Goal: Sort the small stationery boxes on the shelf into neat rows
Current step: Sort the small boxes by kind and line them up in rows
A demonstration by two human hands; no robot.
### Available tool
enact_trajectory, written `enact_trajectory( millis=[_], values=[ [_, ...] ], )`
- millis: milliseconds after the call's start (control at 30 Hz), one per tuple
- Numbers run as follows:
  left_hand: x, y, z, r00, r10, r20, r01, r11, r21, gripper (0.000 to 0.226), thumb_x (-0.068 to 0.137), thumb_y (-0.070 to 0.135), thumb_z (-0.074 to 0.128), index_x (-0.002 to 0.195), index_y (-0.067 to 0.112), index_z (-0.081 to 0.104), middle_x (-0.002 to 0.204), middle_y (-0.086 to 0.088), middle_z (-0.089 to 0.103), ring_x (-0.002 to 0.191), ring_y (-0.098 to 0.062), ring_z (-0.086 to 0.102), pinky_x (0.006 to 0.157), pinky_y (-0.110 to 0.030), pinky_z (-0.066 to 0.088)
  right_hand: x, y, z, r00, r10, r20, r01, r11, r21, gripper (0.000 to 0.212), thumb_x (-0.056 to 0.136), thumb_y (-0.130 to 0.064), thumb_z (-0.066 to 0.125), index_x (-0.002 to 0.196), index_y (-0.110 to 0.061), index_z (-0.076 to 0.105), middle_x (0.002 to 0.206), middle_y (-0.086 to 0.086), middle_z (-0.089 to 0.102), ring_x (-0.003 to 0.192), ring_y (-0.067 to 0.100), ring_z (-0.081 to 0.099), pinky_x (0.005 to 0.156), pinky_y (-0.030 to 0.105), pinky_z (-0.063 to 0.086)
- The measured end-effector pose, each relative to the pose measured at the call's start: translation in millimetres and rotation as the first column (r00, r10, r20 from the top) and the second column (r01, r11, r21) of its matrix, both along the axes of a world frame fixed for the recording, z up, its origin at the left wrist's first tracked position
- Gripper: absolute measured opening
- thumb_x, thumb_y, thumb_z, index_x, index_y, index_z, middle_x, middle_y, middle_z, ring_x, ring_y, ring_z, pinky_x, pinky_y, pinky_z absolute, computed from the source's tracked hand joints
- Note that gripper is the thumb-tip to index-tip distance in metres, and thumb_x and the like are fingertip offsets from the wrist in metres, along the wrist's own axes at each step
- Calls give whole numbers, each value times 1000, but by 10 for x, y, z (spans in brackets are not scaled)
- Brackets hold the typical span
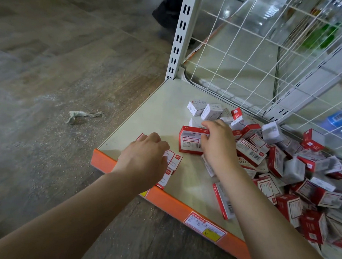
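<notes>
Head cam: L hand (145, 157) fingers curled onto paperclip boxes (173, 162) at shelf (147, 112) front; R hand (218, 140) pinches staple box (190, 140).

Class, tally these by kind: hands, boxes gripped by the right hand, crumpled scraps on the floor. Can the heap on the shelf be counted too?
Hands: 2, the left hand and the right hand
red-and-white box gripped by the right hand: 1
crumpled scrap on the floor: 1
Total: 4
The heap of boxes is too jumbled to count.
</notes>
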State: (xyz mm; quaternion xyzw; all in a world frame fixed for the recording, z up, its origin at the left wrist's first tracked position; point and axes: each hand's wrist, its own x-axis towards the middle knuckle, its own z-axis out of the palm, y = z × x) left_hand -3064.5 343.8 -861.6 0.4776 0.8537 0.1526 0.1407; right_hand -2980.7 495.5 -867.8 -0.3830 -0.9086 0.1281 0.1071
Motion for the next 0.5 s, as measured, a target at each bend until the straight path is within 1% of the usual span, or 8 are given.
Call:
enact_trajectory(
  millis=[100,200,267,367,433,500],
  values=[
    [18,70,-6,999,-23,-28,22,999,-33,34,98,27,37,128,23,50,128,4,45,116,-16,42,89,-30,42,-29,68,-23,998,2,55,-3,1000,16,38,91,-6,50,129,-7,52,125,10,52,116,25,42,95,30,34],
    [38,109,-35,997,-47,-63,43,997,-69,33,97,28,38,126,20,52,127,3,46,115,-17,42,89,-31,42,-71,117,-39,987,29,158,-35,999,38,34,91,-3,48,123,-6,57,124,9,53,116,23,40,90,26,31],
    [41,116,-51,997,-45,-66,40,997,-72,33,97,27,38,126,21,53,126,3,46,115,-17,42,88,-30,42,-94,138,-43,980,30,196,-42,998,56,31,90,-1,46,119,-5,58,121,9,54,114,23,41,88,26,33],
    [46,112,-52,998,-33,-57,30,998,-54,33,97,27,38,126,22,53,126,4,46,115,-16,42,87,-29,41,-98,156,-38,981,34,189,-47,997,65,30,92,-3,47,119,-6,59,119,9,56,113,23,42,87,26,35],
    [50,106,-46,999,-22,-32,21,999,-33,33,97,27,39,128,23,52,127,5,46,115,-15,41,87,-29,40,-82,148,-32,989,39,145,-46,998,45,30,92,-7,50,120,-8,59,120,7,56,114,22,42,88,26,35],
    [56,98,-37,1000,7,8,-7,1000,6,36,97,26,40,133,24,47,130,5,46,118,-15,41,89,-28,40,-60,125,-15,994,44,102,-46,999,20,29,92,-10,52,120,-9,59,120,6,55,114,21,43,90,27,35]
  ],
)
